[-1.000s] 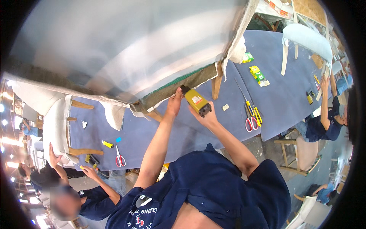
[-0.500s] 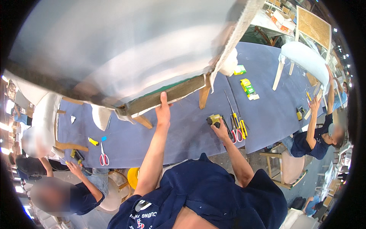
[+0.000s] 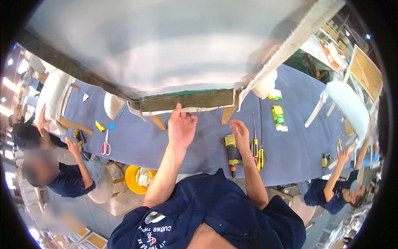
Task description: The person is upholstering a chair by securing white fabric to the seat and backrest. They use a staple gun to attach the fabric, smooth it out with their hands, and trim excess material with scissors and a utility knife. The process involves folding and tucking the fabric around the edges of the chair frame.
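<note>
An upholstered chair (image 3: 199,50) with a broad pale panel stands over the table in front of me, its wooden legs pointing down. Along its lower edge runs a bare wooden rail (image 3: 190,101) with frayed white fabric below. My left hand (image 3: 182,128) is palm up at this rail, thumb touching the wood and fingers loosely bent, apart from the thumb. Beside a yellow and black staple gun (image 3: 233,153) lying on the table, my right hand (image 3: 241,135) is raised with bent fingers; nothing shows in it.
On the blue-grey table (image 3: 290,145) lie a screwdriver (image 3: 255,143), a yellow cutter (image 3: 260,159) and green-yellow boxes (image 3: 279,117) to the right. Scissors (image 3: 106,145) lie left. A yellow bucket (image 3: 134,182) stands below. Co-workers sit on both sides, near other chairs (image 3: 342,99).
My right hand has let go of the staple gun and lifted off it. My left hand's fingers have come out from behind the rail. The view has shifted.
</note>
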Action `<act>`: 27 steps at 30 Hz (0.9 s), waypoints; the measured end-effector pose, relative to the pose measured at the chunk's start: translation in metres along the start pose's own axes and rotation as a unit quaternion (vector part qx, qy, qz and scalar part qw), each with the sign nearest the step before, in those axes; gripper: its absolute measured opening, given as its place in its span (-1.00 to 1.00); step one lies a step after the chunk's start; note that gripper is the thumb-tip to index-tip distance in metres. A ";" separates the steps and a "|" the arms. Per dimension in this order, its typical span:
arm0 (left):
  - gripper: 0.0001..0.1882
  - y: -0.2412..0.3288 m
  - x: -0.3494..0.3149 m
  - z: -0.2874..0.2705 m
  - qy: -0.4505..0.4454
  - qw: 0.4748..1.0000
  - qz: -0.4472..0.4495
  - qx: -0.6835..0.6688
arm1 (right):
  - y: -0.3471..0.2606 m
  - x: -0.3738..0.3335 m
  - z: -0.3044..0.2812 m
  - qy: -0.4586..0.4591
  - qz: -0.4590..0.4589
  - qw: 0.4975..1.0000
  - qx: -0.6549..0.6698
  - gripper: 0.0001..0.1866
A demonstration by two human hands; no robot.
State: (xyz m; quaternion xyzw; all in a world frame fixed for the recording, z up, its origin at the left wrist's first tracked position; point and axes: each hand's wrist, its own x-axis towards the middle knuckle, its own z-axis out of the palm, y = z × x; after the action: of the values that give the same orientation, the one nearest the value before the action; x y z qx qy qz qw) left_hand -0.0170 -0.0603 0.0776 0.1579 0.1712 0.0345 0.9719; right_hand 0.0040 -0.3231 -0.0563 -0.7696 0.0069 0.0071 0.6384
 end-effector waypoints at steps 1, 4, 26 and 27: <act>-0.78 0.000 0.001 0.001 -0.003 1.000 -0.003 -0.007 | -0.004 0.002 0.005 -0.004 0.001 1.000 0.025 -0.76; -0.77 0.002 0.002 -0.009 -0.011 1.000 -0.005 -0.002 | -0.029 -0.004 0.015 -0.036 0.001 0.998 0.042 -0.76; -0.03 0.191 -0.034 0.063 -0.085 0.722 0.492 0.479 | -0.243 0.100 0.029 0.361 -0.499 0.784 -0.076 -0.14; -0.03 0.179 -0.053 0.062 -0.072 0.725 0.479 0.489 | -0.242 0.112 0.028 0.404 -0.525 0.744 -0.084 -0.13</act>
State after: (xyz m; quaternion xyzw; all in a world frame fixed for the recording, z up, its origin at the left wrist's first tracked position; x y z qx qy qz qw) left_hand -0.0482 0.0846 0.2074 0.6743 -0.0044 0.3959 0.6233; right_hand 0.1209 -0.2515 0.1744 -0.6329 -0.1416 -0.6403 0.4115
